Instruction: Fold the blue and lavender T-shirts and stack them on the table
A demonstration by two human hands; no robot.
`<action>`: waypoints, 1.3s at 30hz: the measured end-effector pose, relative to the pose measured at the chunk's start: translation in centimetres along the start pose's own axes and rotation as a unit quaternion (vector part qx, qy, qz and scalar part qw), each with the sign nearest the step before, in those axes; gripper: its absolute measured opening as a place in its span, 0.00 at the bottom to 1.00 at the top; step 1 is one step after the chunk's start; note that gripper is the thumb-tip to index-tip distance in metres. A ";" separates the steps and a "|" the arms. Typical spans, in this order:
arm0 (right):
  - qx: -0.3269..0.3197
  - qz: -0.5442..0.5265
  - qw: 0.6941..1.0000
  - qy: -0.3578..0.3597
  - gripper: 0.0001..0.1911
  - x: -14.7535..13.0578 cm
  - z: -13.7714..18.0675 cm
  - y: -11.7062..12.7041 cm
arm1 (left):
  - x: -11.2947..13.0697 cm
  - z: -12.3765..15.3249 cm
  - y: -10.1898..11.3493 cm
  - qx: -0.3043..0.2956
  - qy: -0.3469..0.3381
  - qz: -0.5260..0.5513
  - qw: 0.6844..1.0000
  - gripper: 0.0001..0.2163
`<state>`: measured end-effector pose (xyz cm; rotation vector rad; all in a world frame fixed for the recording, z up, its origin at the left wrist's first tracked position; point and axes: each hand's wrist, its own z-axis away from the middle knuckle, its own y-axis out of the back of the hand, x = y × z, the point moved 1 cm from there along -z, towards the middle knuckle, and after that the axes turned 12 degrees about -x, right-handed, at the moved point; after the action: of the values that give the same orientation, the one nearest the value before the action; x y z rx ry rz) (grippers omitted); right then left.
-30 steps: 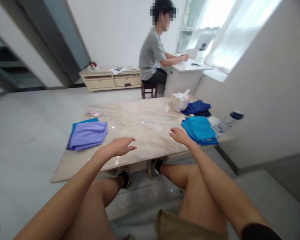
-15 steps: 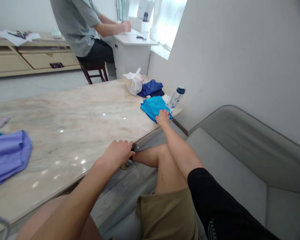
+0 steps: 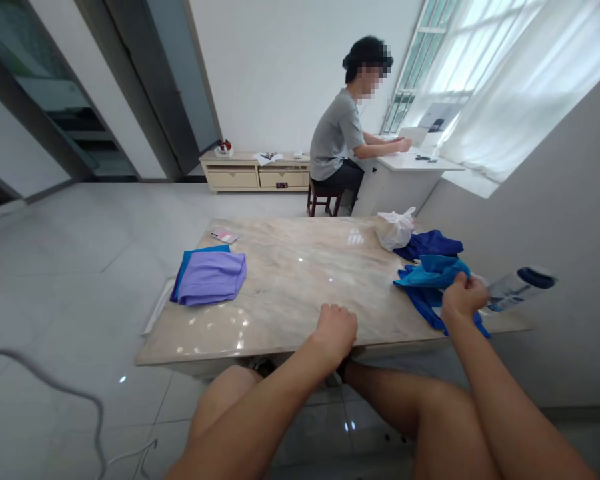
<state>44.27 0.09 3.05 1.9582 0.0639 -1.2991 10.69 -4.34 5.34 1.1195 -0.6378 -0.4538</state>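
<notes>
Head view: one bright blue cloth (image 3: pixel 433 270) is pinched at its edge and partly raised by the right hand (image 3: pixel 464 297). Around that cloth: one darker blue cloth (image 3: pixel 423 303) beneath, one navy cloth (image 3: pixel 433 243) just behind, one white plastic bag (image 3: pixel 396 230) behind and left, one clear bottle (image 3: pixel 513 288) just right; well left, one folded lavender cloth (image 3: pixel 213 277) and one pink phone (image 3: pixel 225 236). The surface (image 3: pixel 280 287) is marbled, the room white-walled; one person (image 3: pixel 335 130) sits beyond the bright blue cloth. Left of it, the left hand (image 3: pixel 336 328) has curled fingers; whether they grip anything, I cannot tell.
</notes>
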 end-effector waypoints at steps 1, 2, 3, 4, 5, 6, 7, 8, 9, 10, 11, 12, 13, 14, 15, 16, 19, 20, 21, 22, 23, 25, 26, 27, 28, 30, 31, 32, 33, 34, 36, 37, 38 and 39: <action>0.010 -0.038 0.999 0.017 0.30 -1.3 0.4 -1.0 | -0.6 0.4 0.5 0.026 0.011 0.005 1.000 0.13; 0.011 -0.075 0.996 0.047 0.30 -2.8 1.0 -2.1 | -1.2 0.9 1.0 0.053 0.024 0.009 0.998 0.13; 0.006 -0.106 0.991 0.082 0.30 -4.5 1.9 -3.1 | -1.9 1.4 1.6 0.081 0.039 0.013 0.996 0.13; -0.005 -0.131 0.985 0.115 0.29 -6.2 3.0 -4.0 | -2.7 1.9 2.1 0.108 0.056 0.017 0.992 0.13; -0.025 -0.150 0.978 0.144 0.29 -8.0 4.1 -4.9 | -3.5 2.5 2.6 0.133 0.073 0.025 0.988 0.13; -0.046 -0.167 0.971 0.164 0.28 -9.7 5.4 -5.5 | -4.3 3.0 3.0 0.153 0.090 0.039 0.983 0.14; -0.073 -0.186 0.964 0.178 0.29 -11.2 6.7 -6.1 | -5.2 3.4 3.4 0.172 0.102 0.062 0.978 0.14; -0.104 -0.209 0.954 0.187 0.29 -12.6 8.0 -6.6 | -6.0 3.8 3.6 0.193 0.108 0.096 0.970 0.15; -0.144 -0.235 0.942 0.190 0.30 -13.8 9.3 -7.1 | -6.7 4.1 3.7 0.214 0.106 0.145 0.960 0.16; -0.194 -0.261 0.926 0.190 0.30 -14.8 10.5 -7.6 | -7.4 4.2 3.7 0.234 0.098 0.206 0.945 0.18; -0.255 -0.282 0.906 0.186 0.31 -15.7 11.7 -8.1 | -7.9 4.2 3.6 0.254 0.084 0.278 0.923 0.20; -0.321 -0.295 0.881 0.183 0.31 -16.4 12.9 -8.6 | -8.4 4.1 3.5 0.273 0.066 0.351 0.893 0.22; -0.383 -0.297 0.855 0.181 0.31 -17.0 14.1 -9.2 | -8.9 3.9 3.3 0.291 0.048 0.416 0.860 0.22; -0.436 -0.291 0.831 0.183 0.30 -17.5 15.1 -9.8 | -9.3 3.7 3.1 0.308 0.037 0.465 0.829 0.22; -0.477 -0.281 0.811 0.189 0.30 -17.9 16.1 -10.4 | -9.8 3.4 3.0 0.325 0.038 0.496 0.804 0.21; -0.504 -0.271 0.797 0.196 0.29 -18.3 16.9 -11.0 | -10.3 3.1 2.8 0.343 0.048 0.511 0.787 0.19; -0.539 -0.260 0.776 0.198 0.27 -19.0 18.4 -12.5 | -11.7 2.6 2.6 0.377 0.078 0.540 0.749 0.16; -0.545 -0.261 0.774 0.190 0.28 -19.0 18.5 -12.8 | -12.1 2.5 2.5 0.377 0.072 0.558 0.736 0.16; -0.550 -0.263 0.772 0.179 0.28 -19.0 18.5 -13.0 | -12.5 2.4 2.5 0.373 0.059 0.579 0.723 0.16; -0.556 -0.265 0.770 0.169 0.29 -18.9 18.4 -13.2 | -12.7 2.3 2.6 0.366 0.043 0.598 0.711 0.16; -0.561 -0.266 0.767 0.160 0.29 -18.8 18.3 -13.2 | -12.8 2.2 2.6 0.358 0.031 0.614 0.703 0.16; -0.569 -0.267 0.763 0.150 0.30 -18.4 17.8 -13.1 | -13.0 2.1 2.6 0.345 0.017 0.633 0.692 0.17; -0.572 -0.266 0.761 0.150 0.30 -18.3 17.6 -12.9 | -13.0 2.0 2.6 0.338 0.015 0.639 0.691 0.17; -0.574 -0.262 0.761 0.152 0.30 -18.1 17.4 -12.7 | -13.0 1.9 2.6 0.328 0.015 0.642 0.693 0.16; -0.575 -0.257 0.761 0.155 0.30 -17.8 17.2 -12.5 | -12.9 1.9 2.6 0.314 0.016 0.643 0.699 0.16; -0.578 -0.244 0.762 0.159 0.29 -17.3 16.7 -12.2 | -12.9 1.7 2.5 0.284 0.023 0.639 0.714 0.15; -0.578 -0.239 0.764 0.159 0.29 -17.0 16.5 -12.1 | -12.9 1.7 2.4 0.273 0.029 0.635 0.722 0.14; -0.576 -0.237 0.767 0.157 0.30 -16.7 16.3 -12.0 | -12.9 1.7 2.2 0.267 0.036 0.631 0.727 0.13; -0.571 -0.237 0.771 0.153 0.31 -16.3 16.0 -12.0 | -12.9 1.6 2.1 0.266 0.042 0.627 0.731 0.12; -0.562 -0.241 0.778 0.147 0.32 -15.9 15.7 -12.0 | -12.9 1.6 2.0 0.270 0.050 0.623 0.733 0.12; -0.531 -0.254 0.798 0.131 0.33 -15.1 14.9 -12.3 | -13.2 1.6 1.8 0.282 0.068 0.620 0.729 0.11; -0.510 -0.262 0.810 0.121 0.34 -14.6 14.4 -12.5 | -13.4 1.6 1.8 0.290 0.078 0.624 0.721 0.11; -0.486 -0.271 0.824 0.111 0.35 -14.2 13.8 -12.7 | -13.7 1.6 1.9 0.300 0.088 0.634 0.707 0.11; -0.455 -0.279 0.839 0.103 0.35 -13.7 13.1 -12.8 | -14.1 1.6 2.1 0.317 0.099 0.646 0.687 0.12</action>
<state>22.21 5.86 4.37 1.2318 1.2121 -1.0618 -0.74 4.23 4.32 1.0288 -1.2561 1.1964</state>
